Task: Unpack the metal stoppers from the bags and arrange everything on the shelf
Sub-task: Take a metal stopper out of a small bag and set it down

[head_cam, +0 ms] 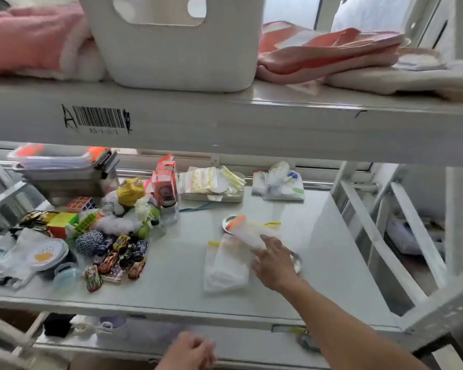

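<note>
On the white shelf (171, 265) lie two clear plastic bags. One bag (226, 265) lies flat near the front; the other bag (251, 231), with an orange strip, lies over a round metal stopper (228, 222). My right hand (274, 263) reaches in from the lower right, fingers spread, touching the bags. It rests over a second metal stopper (297, 261), mostly hidden under the palm. My left hand (190, 352) hangs below the shelf's front edge, blurred, fingers loosely curled, holding nothing I can see.
A heap of toy cars (118, 260), puzzle cubes (64, 222) and small items crowds the shelf's left half. Packets in a tray (211, 185) and more bags (278, 185) sit at the back. Above, a white basket (177, 49) and pink cloths (326, 54) rest on the upper shelf.
</note>
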`<state>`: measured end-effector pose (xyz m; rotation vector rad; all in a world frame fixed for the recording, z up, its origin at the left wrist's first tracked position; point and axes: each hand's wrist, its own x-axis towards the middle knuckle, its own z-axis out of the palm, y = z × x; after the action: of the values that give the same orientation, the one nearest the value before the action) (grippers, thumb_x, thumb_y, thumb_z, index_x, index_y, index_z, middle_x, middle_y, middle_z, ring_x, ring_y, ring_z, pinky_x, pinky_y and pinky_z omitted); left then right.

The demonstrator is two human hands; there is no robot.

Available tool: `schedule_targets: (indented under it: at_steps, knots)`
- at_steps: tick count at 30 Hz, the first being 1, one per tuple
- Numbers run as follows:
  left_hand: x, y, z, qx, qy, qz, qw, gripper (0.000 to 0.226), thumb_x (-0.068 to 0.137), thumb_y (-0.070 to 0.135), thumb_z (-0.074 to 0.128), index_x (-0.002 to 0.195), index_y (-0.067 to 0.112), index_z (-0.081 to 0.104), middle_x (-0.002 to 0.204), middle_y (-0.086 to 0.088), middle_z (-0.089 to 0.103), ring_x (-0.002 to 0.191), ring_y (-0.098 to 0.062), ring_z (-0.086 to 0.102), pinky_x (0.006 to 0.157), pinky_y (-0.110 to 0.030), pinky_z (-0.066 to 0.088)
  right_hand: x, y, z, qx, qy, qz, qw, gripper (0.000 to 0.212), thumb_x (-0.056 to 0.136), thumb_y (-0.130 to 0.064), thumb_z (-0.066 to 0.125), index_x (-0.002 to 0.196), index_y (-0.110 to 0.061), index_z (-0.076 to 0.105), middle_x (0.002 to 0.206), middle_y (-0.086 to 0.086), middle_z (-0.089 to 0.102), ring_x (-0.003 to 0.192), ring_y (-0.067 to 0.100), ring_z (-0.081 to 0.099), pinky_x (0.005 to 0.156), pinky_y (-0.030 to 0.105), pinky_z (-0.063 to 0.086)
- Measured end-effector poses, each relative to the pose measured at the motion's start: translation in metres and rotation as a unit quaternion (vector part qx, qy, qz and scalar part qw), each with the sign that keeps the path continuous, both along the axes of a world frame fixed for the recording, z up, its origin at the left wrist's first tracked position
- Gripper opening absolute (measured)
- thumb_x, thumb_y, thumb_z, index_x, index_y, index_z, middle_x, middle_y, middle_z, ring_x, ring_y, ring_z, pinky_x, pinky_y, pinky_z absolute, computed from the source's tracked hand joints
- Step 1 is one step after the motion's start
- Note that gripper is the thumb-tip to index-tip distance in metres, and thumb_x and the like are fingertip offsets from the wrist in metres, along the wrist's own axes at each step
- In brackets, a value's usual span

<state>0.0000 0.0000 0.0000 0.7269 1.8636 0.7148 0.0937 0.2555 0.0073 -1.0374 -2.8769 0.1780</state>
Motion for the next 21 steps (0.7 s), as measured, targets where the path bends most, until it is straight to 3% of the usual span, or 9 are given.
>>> schedule_targets:
  at_steps: [3, 6, 8, 10, 12, 14, 16, 19, 21]
  knots:
    - [0.012, 0.021, 0.008, 0.091, -0.044, 0.045, 0.994, 0.033, 0.087, 0.027, 0.066, 0.057, 0.012, 0.070, 0.057, 0.003, 0.071, 0.051, -0.004, 0.062, 0.053, -0.018, 0.047, -0.013, 0.007, 0.002, -0.006, -0.031, 0.015, 0.999, 0.040, 0.090, -0.029, 0.046, 0.127, -0.020, 0.059, 0.142, 0.004, 0.052, 0.129, 0.030, 0.044, 0.104, 0.042, 0.040]
    - [0.019, 0.044, 0.022, 0.148, -0.091, 0.139, 0.975, 0.026, 0.071, 0.036, 0.067, 0.064, 0.011, 0.070, 0.064, -0.005, 0.070, 0.056, -0.009, 0.064, 0.053, -0.022, 0.049, -0.012, -0.005, 0.016, -0.011, 0.120, -0.011, 0.993, 0.033, 0.081, -0.015, 0.057, 0.112, -0.012, 0.067, 0.120, 0.008, 0.066, 0.109, 0.036, 0.059, 0.089, 0.043, 0.049]
    - [0.016, 0.059, 0.029, 0.193, -0.155, 0.220, 0.943, 0.036, 0.060, 0.040, 0.073, 0.081, 0.011, 0.070, 0.078, -0.006, 0.073, 0.072, -0.014, 0.070, 0.062, -0.027, 0.053, 0.001, -0.032, 0.030, 0.019, 0.247, 0.006, 0.969, 0.031, 0.076, -0.009, 0.064, 0.106, -0.010, 0.069, 0.108, 0.008, 0.069, 0.097, 0.032, 0.061, 0.083, 0.042, 0.051]
    - [0.016, 0.071, 0.032, 0.230, -0.240, 0.262, 0.906, 0.052, 0.065, 0.041, 0.077, 0.109, 0.015, 0.067, 0.100, -0.008, 0.076, 0.097, -0.025, 0.070, 0.081, -0.041, 0.054, 0.020, -0.078, 0.035, 0.037, 0.271, 0.092, 0.957, 0.031, 0.075, -0.010, 0.065, 0.105, -0.013, 0.067, 0.102, 0.005, 0.069, 0.093, 0.027, 0.061, 0.080, 0.039, 0.053]
    - [0.020, 0.079, 0.034, 0.260, -0.296, 0.281, 0.875, 0.051, 0.081, 0.037, 0.074, 0.123, 0.011, 0.063, 0.117, -0.021, 0.071, 0.110, -0.038, 0.065, 0.092, -0.049, 0.049, 0.032, -0.118, 0.029, -0.032, 0.230, 0.171, 0.958, 0.037, 0.078, -0.015, 0.061, 0.114, -0.014, 0.067, 0.109, 0.005, 0.070, 0.102, 0.027, 0.064, 0.082, 0.037, 0.056]
    - [0.025, 0.080, 0.031, 0.262, -0.302, 0.335, 0.853, 0.032, 0.094, 0.031, 0.061, 0.115, 0.007, 0.066, 0.108, -0.023, 0.075, 0.102, -0.041, 0.069, 0.084, -0.046, 0.051, 0.042, -0.129, 0.022, -0.191, 0.235, 0.187, 0.934, 0.034, 0.080, -0.018, 0.060, 0.112, -0.019, 0.071, 0.121, -0.002, 0.069, 0.116, 0.017, 0.063, 0.087, 0.033, 0.056]
    - [0.027, 0.078, 0.024, 0.251, -0.315, 0.380, 0.833, 0.023, 0.101, 0.018, 0.046, 0.104, 0.004, 0.064, 0.089, -0.020, 0.079, 0.086, -0.041, 0.072, 0.078, -0.050, 0.053, 0.049, -0.119, 0.024, -0.330, 0.282, 0.126, 0.892, 0.020, 0.080, -0.020, 0.065, 0.096, -0.026, 0.075, 0.109, -0.019, 0.073, 0.102, 0.001, 0.068, 0.079, 0.026, 0.056]
    - [0.021, 0.068, 0.022, 0.234, -0.272, 0.406, 0.840, 0.023, 0.099, 0.005, 0.045, 0.096, 0.002, 0.068, 0.070, -0.012, 0.078, 0.065, -0.032, 0.074, 0.074, -0.047, 0.056, 0.050, -0.081, 0.013, -0.346, 0.313, -0.085, 0.881, 0.013, 0.076, -0.026, 0.063, 0.083, -0.022, 0.073, 0.076, -0.011, 0.075, 0.068, 0.004, 0.068, 0.066, 0.032, 0.057]
    - [0.016, 0.057, 0.021, 0.216, -0.271, 0.407, 0.845, 0.024, 0.097, -0.001, 0.047, 0.092, 0.001, 0.070, 0.069, -0.015, 0.076, 0.067, -0.035, 0.070, 0.062, -0.040, 0.058, 0.039, -0.055, 0.004, -0.350, 0.257, -0.191, 0.880, 0.019, 0.074, -0.036, 0.060, 0.081, -0.020, 0.070, 0.070, -0.005, 0.072, 0.069, 0.014, 0.069, 0.070, 0.042, 0.059]
